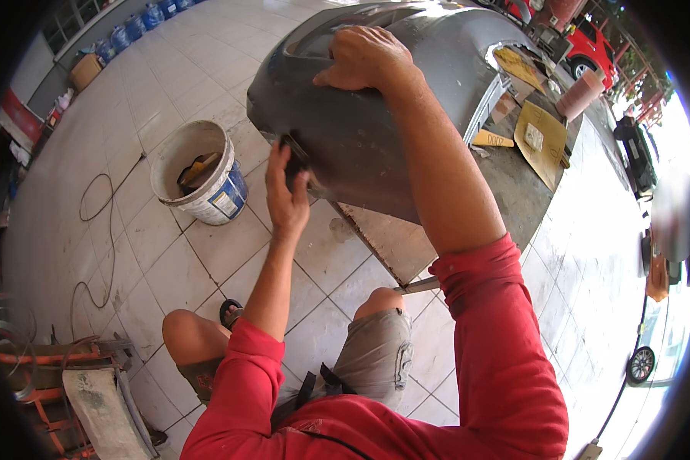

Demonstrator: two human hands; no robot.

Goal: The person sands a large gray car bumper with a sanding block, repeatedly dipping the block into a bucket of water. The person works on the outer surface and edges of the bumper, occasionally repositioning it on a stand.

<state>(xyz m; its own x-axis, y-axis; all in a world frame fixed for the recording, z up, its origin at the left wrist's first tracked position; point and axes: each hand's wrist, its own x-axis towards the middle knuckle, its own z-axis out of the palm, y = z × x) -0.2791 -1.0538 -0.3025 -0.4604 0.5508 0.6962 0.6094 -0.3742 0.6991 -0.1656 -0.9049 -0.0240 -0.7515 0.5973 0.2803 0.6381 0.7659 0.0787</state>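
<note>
A dark grey car bumper [360,138] lies across a worktop in front of me. Over its upper part reaches my right hand [372,57], fingers curled at the edge of a recess and thumb pressed against the surface. My left hand [287,199] is at the lower left end, its thumb and fingers bent round a dark piece [294,159]. That piece is blurred, and I cannot tell whether it is a pad or part of the bumper. Pale scuffs and spots mark the grey surface.
A white and blue bucket [222,195] with dark objects inside stands left on the tiled floor. A thin cable [113,230] curls further left. On the worktop [514,180] sit yellowish sandpaper sheets [540,142] and a pinkish roll [581,96]. An orange metal frame [46,383] is at lower left.
</note>
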